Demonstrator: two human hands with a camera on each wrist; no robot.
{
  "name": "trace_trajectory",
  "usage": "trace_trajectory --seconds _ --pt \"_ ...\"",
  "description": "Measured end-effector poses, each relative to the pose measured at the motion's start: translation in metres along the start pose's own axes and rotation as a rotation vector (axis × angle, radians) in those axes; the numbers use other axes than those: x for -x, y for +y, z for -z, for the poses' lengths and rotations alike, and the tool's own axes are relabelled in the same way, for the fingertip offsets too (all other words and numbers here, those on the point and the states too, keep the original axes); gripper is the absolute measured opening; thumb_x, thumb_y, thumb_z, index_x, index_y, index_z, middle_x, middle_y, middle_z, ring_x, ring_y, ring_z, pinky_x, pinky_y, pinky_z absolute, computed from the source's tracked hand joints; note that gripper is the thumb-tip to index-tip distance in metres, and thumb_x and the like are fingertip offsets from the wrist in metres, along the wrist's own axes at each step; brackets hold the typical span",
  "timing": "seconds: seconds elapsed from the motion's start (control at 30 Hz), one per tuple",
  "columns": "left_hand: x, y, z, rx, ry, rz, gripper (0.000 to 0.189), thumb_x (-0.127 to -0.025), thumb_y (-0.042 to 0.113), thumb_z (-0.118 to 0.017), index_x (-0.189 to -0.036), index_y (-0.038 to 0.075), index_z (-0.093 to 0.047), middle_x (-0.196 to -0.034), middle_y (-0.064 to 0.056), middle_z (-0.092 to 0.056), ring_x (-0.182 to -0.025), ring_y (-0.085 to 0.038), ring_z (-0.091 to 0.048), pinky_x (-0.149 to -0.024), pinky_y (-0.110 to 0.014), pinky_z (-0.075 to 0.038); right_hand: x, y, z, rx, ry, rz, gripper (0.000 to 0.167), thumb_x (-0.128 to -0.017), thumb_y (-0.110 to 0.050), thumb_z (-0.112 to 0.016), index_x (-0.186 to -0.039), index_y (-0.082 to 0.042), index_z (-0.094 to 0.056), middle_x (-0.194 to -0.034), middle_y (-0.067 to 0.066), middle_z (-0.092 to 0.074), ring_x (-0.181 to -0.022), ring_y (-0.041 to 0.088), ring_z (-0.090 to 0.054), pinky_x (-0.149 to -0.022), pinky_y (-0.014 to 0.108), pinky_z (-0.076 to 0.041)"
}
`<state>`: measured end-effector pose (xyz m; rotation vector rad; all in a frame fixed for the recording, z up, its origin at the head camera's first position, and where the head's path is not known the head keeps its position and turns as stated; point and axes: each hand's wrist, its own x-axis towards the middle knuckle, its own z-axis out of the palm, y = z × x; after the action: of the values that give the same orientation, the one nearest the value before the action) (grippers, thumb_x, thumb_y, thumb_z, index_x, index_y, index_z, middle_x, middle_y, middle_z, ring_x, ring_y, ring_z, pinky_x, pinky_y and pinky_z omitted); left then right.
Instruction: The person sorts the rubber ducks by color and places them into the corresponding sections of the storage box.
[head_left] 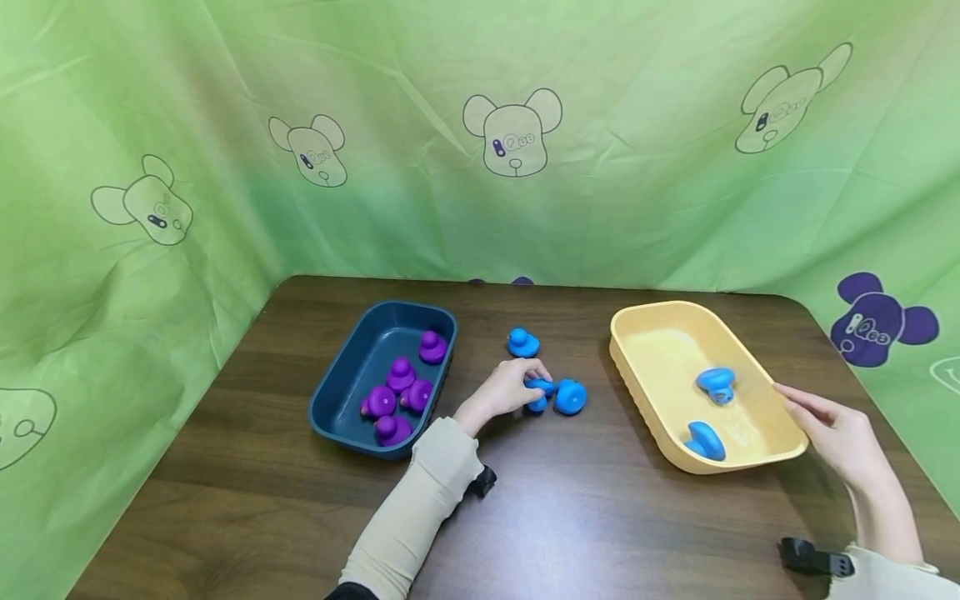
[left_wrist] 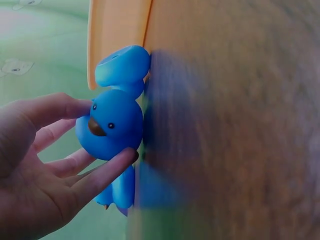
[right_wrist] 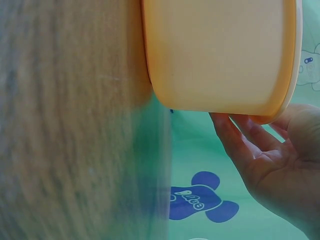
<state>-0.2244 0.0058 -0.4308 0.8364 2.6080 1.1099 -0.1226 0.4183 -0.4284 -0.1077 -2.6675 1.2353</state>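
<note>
My left hand [head_left: 510,388] grips a blue rubber duck [left_wrist: 111,127] from both sides, thumb against one flank and fingers round the other. Right beside it, a second blue duck [head_left: 571,397] lies tipped over with its round base showing. Farther back, another blue duck [head_left: 522,342] stands upright on the table. At the right, my right hand [head_left: 843,429] holds the side of a yellow tray [head_left: 651,417], its fingers beneath the rim in the right wrist view. Inside the tray lie two blue ducks, one toward the middle [head_left: 716,384] and one nearer the front [head_left: 705,441].
A dark blue tray [head_left: 351,367] stands left of my left forearm, with several purple ducks [head_left: 402,375] in it. The brown wooden table [head_left: 247,500] ends at a green curtain [head_left: 420,225] printed with bear heads, which hangs behind and along both sides.
</note>
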Motion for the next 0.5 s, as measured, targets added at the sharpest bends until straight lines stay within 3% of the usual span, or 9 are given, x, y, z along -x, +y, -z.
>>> trace_trajectory --seconds 0.23,0.5 --pt "0.002 0.002 0.004 0.032 0.033 0.001 0.012 -0.081 0.011 -0.062 -0.093 0.012 -0.062 -0.096 -0.001 -0.062 -0.092 -0.012 -0.056 -0.080 -0.023 -0.044 0.005 -0.012 0.001 0.016 -0.006 0.005 0.029 -0.090 -0.022 -0.051 -0.115 -0.035 -0.057 -0.084 -0.048 -0.039 -0.077 -0.028 -0.034 -0.061 0.000 -0.030" --pt "0.001 0.001 0.004 0.042 0.043 -0.028 0.013 -0.082 0.011 -0.062 -0.095 0.011 -0.062 -0.098 -0.003 -0.062 -0.092 -0.013 -0.056 -0.080 -0.023 -0.044 0.001 0.001 0.000 0.031 0.001 0.000 0.030 -0.090 -0.026 -0.050 -0.120 -0.028 -0.056 -0.084 -0.048 -0.039 -0.079 -0.028 -0.034 -0.061 -0.001 -0.029"
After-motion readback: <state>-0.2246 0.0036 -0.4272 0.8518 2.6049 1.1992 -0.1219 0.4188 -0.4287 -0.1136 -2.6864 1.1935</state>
